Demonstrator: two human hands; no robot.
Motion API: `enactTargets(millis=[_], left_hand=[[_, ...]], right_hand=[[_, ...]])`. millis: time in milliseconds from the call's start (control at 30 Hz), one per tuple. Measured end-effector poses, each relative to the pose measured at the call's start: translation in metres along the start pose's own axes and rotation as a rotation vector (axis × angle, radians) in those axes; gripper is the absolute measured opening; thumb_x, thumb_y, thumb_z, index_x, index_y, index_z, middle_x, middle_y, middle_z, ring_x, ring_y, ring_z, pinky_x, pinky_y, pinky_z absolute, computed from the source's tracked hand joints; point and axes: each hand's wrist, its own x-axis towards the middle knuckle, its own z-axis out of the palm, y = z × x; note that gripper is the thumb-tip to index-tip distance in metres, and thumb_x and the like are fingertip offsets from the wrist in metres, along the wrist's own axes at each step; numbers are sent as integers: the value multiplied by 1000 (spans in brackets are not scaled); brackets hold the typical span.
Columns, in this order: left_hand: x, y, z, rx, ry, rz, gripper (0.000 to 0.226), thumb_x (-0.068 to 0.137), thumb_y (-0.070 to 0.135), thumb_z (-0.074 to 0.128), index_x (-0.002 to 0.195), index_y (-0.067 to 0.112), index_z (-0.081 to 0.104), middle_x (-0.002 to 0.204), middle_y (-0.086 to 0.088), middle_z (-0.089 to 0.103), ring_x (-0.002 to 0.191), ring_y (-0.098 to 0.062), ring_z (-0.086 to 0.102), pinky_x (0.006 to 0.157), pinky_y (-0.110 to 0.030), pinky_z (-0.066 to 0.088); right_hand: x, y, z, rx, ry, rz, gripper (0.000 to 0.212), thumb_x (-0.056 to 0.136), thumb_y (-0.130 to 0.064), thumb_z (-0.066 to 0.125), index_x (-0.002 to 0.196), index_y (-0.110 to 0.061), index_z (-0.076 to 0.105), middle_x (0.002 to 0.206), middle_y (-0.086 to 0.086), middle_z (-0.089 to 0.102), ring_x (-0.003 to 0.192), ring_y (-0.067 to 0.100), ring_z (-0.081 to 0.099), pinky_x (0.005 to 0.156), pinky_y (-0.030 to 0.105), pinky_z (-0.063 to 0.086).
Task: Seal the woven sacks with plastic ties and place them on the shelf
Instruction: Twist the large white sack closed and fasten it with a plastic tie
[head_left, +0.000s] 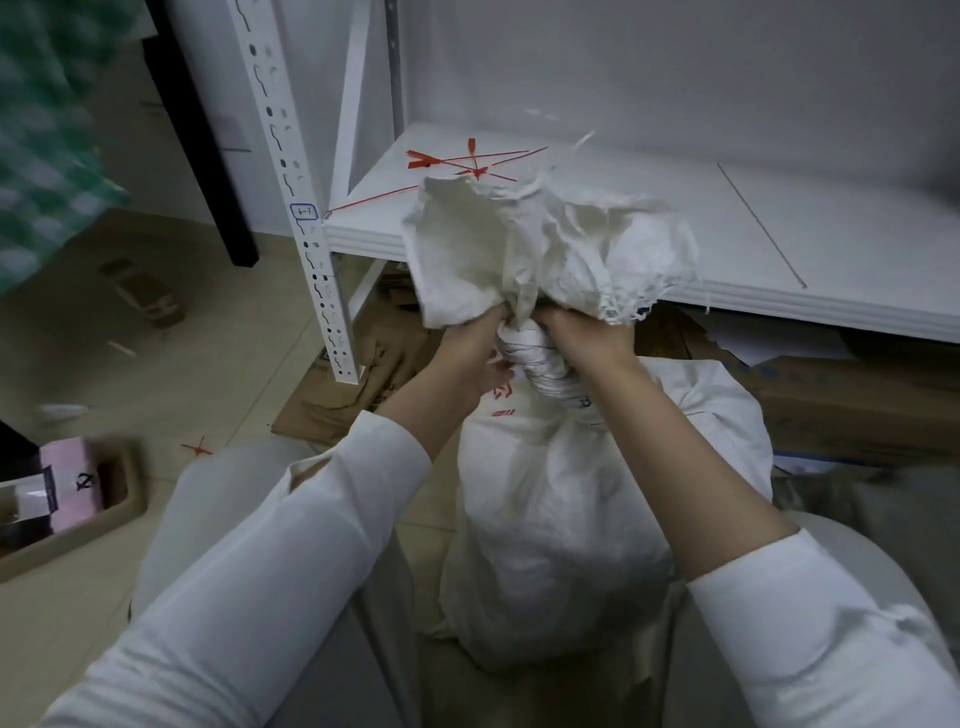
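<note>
**Sack neck gathered, both hands on it**

Woven sack (561, 519): white, crinkled weave, full and rounded. It stands upright on the tiled floor (218, 364), just before the front edge of the shelf (727, 223) and between the person's knees. Faint red and blue print shows below the neck.

Neck (535, 364): twisted into a tight rope-like bundle. Above it the loose mouth (519, 244) flares out in crumpled folds, with frayed strands along its rim.

Left hand (467, 338): fingers curled tight round the left side of the neck. Right hand (587, 335): clamped on the right side, knuckles up. The hands sit close together. Both arms wear white sleeves.

Plastic ties (467, 161): red, thin, straight strips, lying crossed on the smooth white shelf board near its rear left corner. One runs towards the front left corner. No tie can be made out on the neck.

Perforated white metal post (291, 171) at the shelf's left corner. Flattened brown cardboard (358, 384) under the shelf. Beige tray (104, 514) at far left, blurred.
</note>
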Motion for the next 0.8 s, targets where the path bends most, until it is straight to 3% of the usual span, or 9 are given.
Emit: enactTargets(millis=[67,133,200,267,333,400,533,667,800], left_hand=[[-16,6,1,148,67,202,52,74,26,72,120,5,61,95,-4,61,76,-16,60,51,-21,47],[-34,6,5,266,-1,350,29,79,17,71,106,9,62,87,4,63,76,-7,63,56,-17,48],[-51,1,12,365,-104,373,15,88,16,67,98,21,56,92,11,62,82,3,63,68,-19,51],[-54,-7,13,398,-127,367,21,86,27,72,100,27,57,106,8,65,101,-5,63,87,-30,54],[-53,-9,12,391,-79,346,42,79,36,77,114,21,60,116,4,66,109,-13,62,92,-35,53],[-51,-10,12,357,-23,295,52,76,32,80,121,17,60,113,2,68,105,-15,64,88,-34,54],[-42,-11,7,219,43,202,41,75,19,81,111,11,66,97,1,72,89,-13,69,64,-21,55],[-25,-6,0,203,50,80,45,75,27,80,115,10,66,95,-4,71,87,-21,69,61,-26,54],[-20,-11,-3,103,132,33,39,89,16,64,125,1,56,111,-15,65,72,-16,59,56,-27,47]], right_hand=[[2,1,-1,-173,97,-22,37,85,-29,67,120,-17,61,125,0,62,120,18,53,73,3,24],[3,7,-3,-256,130,-27,17,84,-26,66,97,-17,60,110,4,66,105,22,61,66,10,35],[-8,9,3,-320,128,-62,20,83,-17,66,76,-17,47,93,6,62,90,21,58,67,23,42],[-19,16,15,-479,104,-152,24,83,-18,60,67,-21,43,76,-4,55,83,21,59,59,24,37],[-27,23,24,-562,96,-224,13,84,-19,61,73,-20,53,72,-5,56,80,20,62,59,24,34],[-32,34,30,-576,59,-254,3,83,-17,63,84,-15,65,83,1,67,82,21,64,62,24,35],[-38,47,33,-564,23,-353,22,76,-17,68,97,-9,65,94,4,63,89,20,61,64,25,38],[-45,51,23,-510,-58,-456,32,75,-15,71,102,-10,54,90,-8,44,86,10,40,65,20,27],[-46,58,16,-432,-103,-546,33,71,-15,73,100,-13,56,91,-7,48,86,15,45,65,13,29]])
